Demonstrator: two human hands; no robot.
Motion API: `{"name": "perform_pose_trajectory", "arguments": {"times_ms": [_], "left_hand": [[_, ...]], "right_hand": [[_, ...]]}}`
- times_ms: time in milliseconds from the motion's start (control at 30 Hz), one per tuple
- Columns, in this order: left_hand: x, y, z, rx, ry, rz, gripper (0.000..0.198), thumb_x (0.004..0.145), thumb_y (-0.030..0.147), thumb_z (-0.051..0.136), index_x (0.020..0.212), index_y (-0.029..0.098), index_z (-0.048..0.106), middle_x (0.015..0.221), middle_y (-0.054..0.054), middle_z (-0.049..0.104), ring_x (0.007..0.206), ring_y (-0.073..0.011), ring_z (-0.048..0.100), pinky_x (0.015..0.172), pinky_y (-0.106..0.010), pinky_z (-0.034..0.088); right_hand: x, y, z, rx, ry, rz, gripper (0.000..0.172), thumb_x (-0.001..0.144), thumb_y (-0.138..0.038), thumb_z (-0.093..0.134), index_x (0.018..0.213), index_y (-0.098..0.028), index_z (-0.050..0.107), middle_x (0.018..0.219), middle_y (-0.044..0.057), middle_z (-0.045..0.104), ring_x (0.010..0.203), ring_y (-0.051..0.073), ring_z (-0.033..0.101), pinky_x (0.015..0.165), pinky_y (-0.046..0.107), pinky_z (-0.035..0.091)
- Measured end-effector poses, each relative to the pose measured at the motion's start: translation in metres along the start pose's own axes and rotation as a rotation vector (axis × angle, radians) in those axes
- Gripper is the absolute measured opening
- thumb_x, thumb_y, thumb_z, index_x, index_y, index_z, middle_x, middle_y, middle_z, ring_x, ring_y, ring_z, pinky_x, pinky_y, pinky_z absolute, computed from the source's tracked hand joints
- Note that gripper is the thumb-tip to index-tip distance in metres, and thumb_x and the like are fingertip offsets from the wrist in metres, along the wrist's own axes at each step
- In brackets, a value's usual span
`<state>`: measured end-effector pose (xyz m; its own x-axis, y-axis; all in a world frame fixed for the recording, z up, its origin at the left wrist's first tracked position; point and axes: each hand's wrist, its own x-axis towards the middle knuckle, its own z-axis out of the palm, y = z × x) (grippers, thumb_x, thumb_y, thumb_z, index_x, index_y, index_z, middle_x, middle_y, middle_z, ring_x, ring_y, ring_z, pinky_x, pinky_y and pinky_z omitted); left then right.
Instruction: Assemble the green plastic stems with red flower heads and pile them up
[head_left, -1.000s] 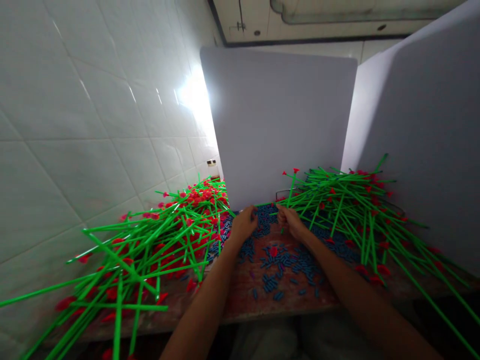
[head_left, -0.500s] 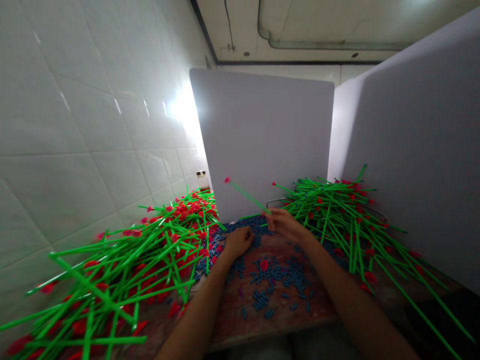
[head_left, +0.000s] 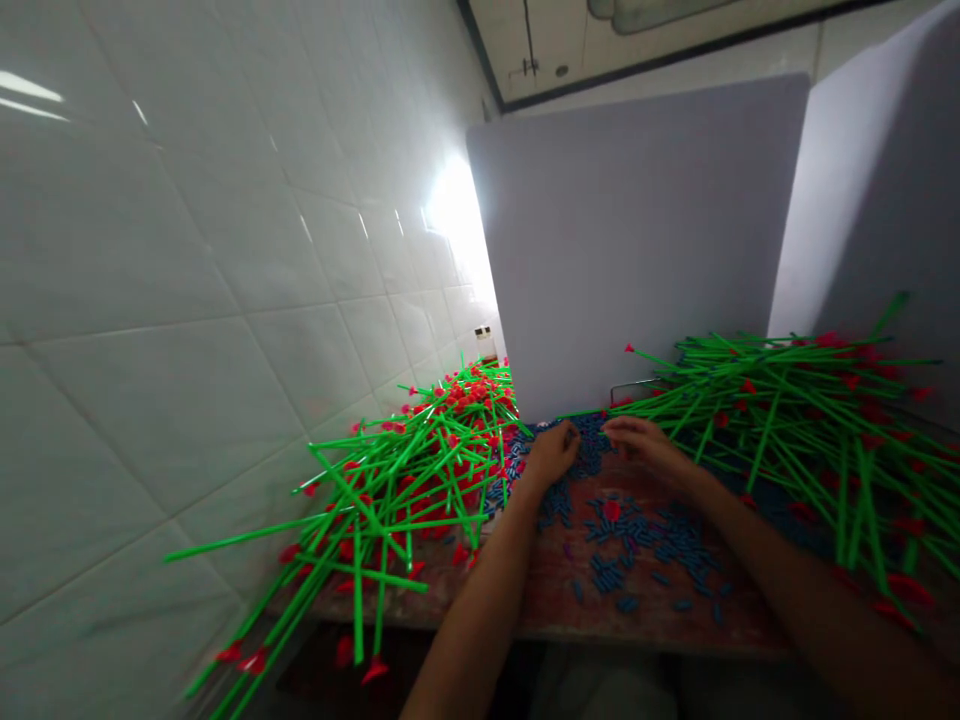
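Note:
My left hand [head_left: 553, 454] is curled closed over the table beside scattered small blue cylinders [head_left: 589, 445]; anything in its fingers is hidden. Facing it, my right hand [head_left: 643, 444] has its fingers stretched out, with no stick visible in them. To the left lies a heap of green sticks [head_left: 390, 490] with red cup-shaped tips. A second pile of such sticks [head_left: 765, 400] spreads out beyond and right of my right hand. More blue cylinders [head_left: 679, 545] lie loose nearer to me, with a red tip [head_left: 612, 511] among them.
A worn reddish table [head_left: 547, 605] carries everything. Behind it stands a pale upright panel [head_left: 637, 250], with another panel [head_left: 892, 200] at the right. A tiled wall [head_left: 172, 400] borders the left side. One jar [head_left: 486, 345] stands behind the left heap.
The green stick that my right hand held up is no longer in it, and that hand has lowered slightly. The view has swung left and tilted.

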<state>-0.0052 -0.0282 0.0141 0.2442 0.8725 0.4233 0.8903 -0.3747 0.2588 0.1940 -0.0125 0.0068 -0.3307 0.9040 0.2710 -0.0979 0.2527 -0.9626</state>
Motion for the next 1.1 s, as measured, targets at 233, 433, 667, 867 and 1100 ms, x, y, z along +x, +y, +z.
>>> {"name": "perform_pose_trajectory", "arguments": {"times_ms": [233,433,667,867,1100], "left_hand": [[-0.004,-0.008,-0.038,0.318,0.357,-0.380,0.033,0.084,0.019,0.044,0.116,0.020,0.051,0.117,-0.012,0.055,0.115,-0.0279,0.043,0.097,-0.043,0.031],[-0.011,-0.027,-0.032,0.498,0.256,-0.584,0.037,0.079,0.028,0.056,0.113,0.013,0.054,0.116,-0.018,0.054,0.112,-0.0324,0.044,0.099,-0.048,0.027],[-0.009,-0.032,-0.024,0.556,0.329,-0.581,0.033,0.084,0.017,0.043,0.115,0.016,0.055,0.111,-0.017,0.057,0.111,-0.0307,0.044,0.099,-0.048,0.027],[-0.007,-0.032,-0.025,0.518,0.325,-0.581,0.039,0.081,0.019,0.049,0.120,0.013,0.051,0.112,-0.018,0.056,0.112,-0.0319,0.043,0.099,-0.049,0.026],[-0.008,-0.034,-0.026,0.496,0.339,-0.602,0.036,0.083,0.019,0.045,0.117,0.012,0.052,0.113,-0.019,0.054,0.114,-0.0312,0.042,0.100,-0.048,0.024]], "right_hand": [[-0.006,0.029,0.017,-0.567,-0.106,-0.367,0.042,0.081,-0.038,0.059,0.119,-0.021,0.058,0.117,0.009,0.058,0.108,0.023,0.054,0.095,0.038,0.040],[-0.008,0.032,0.021,-0.742,-0.197,-0.394,0.040,0.084,-0.033,0.056,0.122,-0.021,0.057,0.119,0.010,0.058,0.109,0.024,0.054,0.095,0.039,0.040],[-0.007,0.031,0.021,-0.821,-0.206,-0.410,0.039,0.085,-0.036,0.055,0.121,-0.021,0.057,0.118,0.010,0.058,0.107,0.024,0.055,0.091,0.036,0.043],[-0.009,0.028,0.020,-0.831,-0.198,-0.410,0.038,0.085,-0.033,0.055,0.120,-0.021,0.057,0.119,0.010,0.059,0.108,0.024,0.055,0.093,0.037,0.042],[-0.008,0.026,0.019,-0.797,-0.208,-0.448,0.030,0.083,-0.023,0.057,0.112,-0.019,0.061,0.113,0.009,0.060,0.105,0.021,0.055,0.092,0.036,0.041]]}}
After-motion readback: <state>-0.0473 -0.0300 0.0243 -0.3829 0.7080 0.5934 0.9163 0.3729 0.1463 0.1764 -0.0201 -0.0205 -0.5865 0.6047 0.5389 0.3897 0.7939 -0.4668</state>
